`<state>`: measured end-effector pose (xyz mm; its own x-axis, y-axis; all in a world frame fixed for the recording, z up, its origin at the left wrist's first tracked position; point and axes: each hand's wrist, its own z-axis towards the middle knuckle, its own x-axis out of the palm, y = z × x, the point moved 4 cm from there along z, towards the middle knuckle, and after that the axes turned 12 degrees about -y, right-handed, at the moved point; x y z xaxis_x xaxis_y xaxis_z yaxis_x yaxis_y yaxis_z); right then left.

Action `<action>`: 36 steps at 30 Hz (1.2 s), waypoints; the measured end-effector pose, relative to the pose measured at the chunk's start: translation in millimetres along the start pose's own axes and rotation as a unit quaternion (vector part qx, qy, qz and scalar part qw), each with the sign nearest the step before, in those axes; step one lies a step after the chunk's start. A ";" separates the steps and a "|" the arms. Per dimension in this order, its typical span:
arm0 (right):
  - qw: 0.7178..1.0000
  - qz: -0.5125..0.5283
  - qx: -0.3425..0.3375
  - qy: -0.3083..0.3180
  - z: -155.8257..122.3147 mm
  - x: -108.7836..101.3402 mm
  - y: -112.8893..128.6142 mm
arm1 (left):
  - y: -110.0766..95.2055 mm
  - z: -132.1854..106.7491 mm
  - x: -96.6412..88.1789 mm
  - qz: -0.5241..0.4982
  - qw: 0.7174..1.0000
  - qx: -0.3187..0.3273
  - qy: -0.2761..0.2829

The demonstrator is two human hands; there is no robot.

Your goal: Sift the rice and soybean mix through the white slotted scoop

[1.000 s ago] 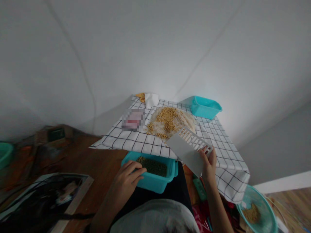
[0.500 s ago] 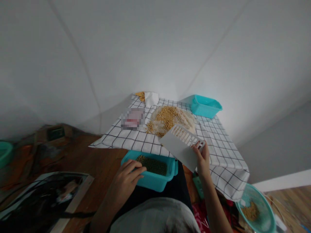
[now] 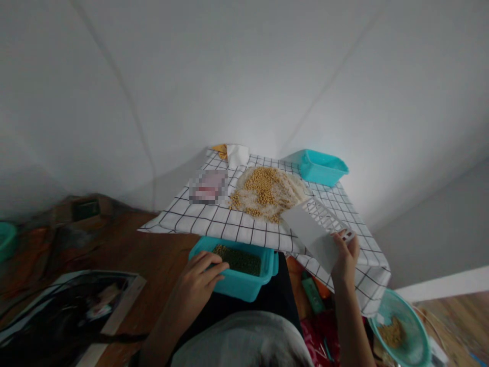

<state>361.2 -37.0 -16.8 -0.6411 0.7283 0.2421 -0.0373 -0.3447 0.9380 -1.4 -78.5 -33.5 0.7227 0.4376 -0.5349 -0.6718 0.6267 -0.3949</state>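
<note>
My left hand (image 3: 198,283) grips the near left rim of a teal tub (image 3: 244,283) holding dark green beans (image 3: 239,259), on my lap under the table edge. My right hand (image 3: 346,255) holds a white slotted plastic scraper (image 3: 315,232) by its right end, tilted, above the checked cloth (image 3: 214,219). A flat heap of yellow beans mixed with white grains (image 3: 265,192) lies on the cloth just left of the scraper.
A second teal tub (image 3: 323,167) stands at the table's far right. A blurred pink-white patch (image 3: 208,186) and crumpled paper (image 3: 237,153) lie at the back. A round teal bowl with yellow beans (image 3: 399,331) sits on the floor, lower right. Dark clutter (image 3: 69,311) is at left.
My right hand swung the scraper left over the bean heap, then back right and slightly down, off the heap. My left hand stayed on the tub.
</note>
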 end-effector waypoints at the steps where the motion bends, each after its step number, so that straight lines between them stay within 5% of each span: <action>1: 1.000 -0.003 -0.001 -0.002 1.1 -2.5 -1.0 | 0.3 0.0 0.2 0.000 1.000 0.001 0.000; 36: 0.998 -0.037 -0.046 0.031 -16.8 7.1 -0.8 | -4.9 2.4 2.5 0.005 0.999 0.039 -0.015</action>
<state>343.8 -41.5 -19.9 -0.6800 0.7167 0.1548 -0.1545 -0.3464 0.9253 4.1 -78.9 -31.1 0.7216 0.4625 -0.5151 -0.6650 0.6699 -0.3301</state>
